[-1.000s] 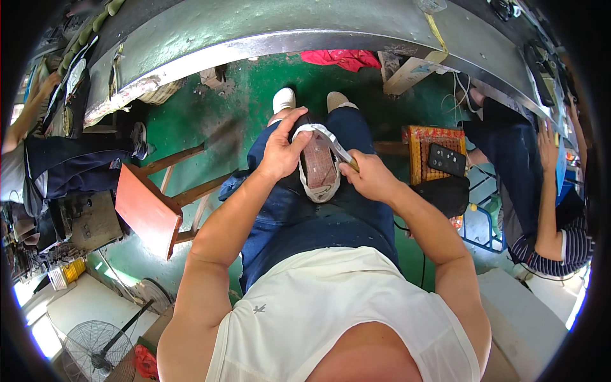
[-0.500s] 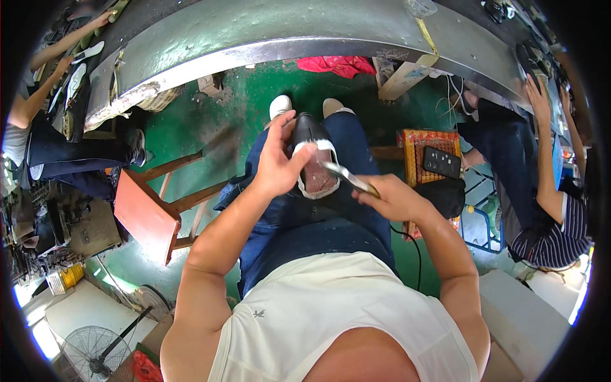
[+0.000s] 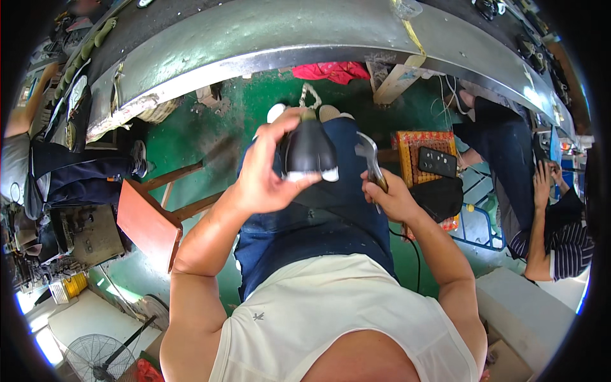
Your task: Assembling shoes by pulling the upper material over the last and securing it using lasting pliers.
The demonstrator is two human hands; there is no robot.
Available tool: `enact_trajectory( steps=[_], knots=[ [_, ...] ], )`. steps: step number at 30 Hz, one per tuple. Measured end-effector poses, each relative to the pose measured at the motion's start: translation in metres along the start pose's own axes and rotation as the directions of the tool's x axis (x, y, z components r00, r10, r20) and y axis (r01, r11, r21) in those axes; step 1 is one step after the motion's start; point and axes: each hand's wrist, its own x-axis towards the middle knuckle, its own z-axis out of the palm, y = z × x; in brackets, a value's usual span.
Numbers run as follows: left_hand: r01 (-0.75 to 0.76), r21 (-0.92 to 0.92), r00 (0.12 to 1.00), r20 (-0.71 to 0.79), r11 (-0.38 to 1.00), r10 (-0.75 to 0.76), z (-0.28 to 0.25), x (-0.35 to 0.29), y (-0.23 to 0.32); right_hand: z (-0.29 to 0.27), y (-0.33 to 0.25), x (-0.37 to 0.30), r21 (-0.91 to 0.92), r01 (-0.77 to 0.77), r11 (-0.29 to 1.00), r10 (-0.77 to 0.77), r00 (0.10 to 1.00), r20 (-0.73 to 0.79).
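My left hand [image 3: 267, 175] grips a black shoe upper [image 3: 309, 149] with a white lower edge, lifted above my lap and turned heel-end toward me. My right hand [image 3: 389, 196] is closed on a metal pincer tool [image 3: 369, 159], held just right of the shoe and apart from it. Both sit over my blue-jeaned thighs [image 3: 318, 223]. The tool's jaws point up and left.
A curved grey metal conveyor table [image 3: 267, 44] runs across the top. A wooden stool [image 3: 149, 223] stands to my left, an orange crate [image 3: 423, 153] with a black phone to my right. Other seated people are at both sides. A fan [image 3: 95, 356] stands at lower left.
The shoe upper was lying on my lap with the tool working at it. My left hand has lifted and turned it upright, and my right hand has drawn the tool away to the right.
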Motion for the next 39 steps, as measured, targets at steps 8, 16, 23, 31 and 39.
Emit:
enact_trajectory(
  steps=[8, 16, 23, 31, 39],
  knots=[
    [0.819, -0.193, 0.571, 0.190, 0.540, -0.799, 0.092, -0.075, -0.072, 0.040, 0.017, 0.061, -0.113, -0.203, 0.973, 0.198, 0.979, -0.050],
    [0.868, -0.298, 0.487, 0.359, 0.396, -0.797, 0.074, -0.096, -0.072, 0.033, 0.039, 0.061, -0.165, -0.140, 0.976, 0.140, 0.990, -0.009],
    [0.779, -0.418, 0.619, 0.396, 0.467, -0.678, 0.084, -0.116, -0.069, -0.001, 0.002, 0.017, 0.010, -0.301, 0.953, 0.301, 0.953, 0.015],
    [0.808, -0.161, 0.587, 0.288, 0.566, -0.757, 0.110, -0.133, -0.065, 0.012, -0.030, -0.010, -0.846, 0.349, 0.403, -0.071, 0.933, 0.352],
    [0.817, -0.405, 0.554, 0.356, 0.409, -0.753, 0.112, -0.129, -0.058, 0.029, -0.058, 0.022, -0.864, 0.410, 0.291, 0.243, 0.842, 0.481]
  ],
)
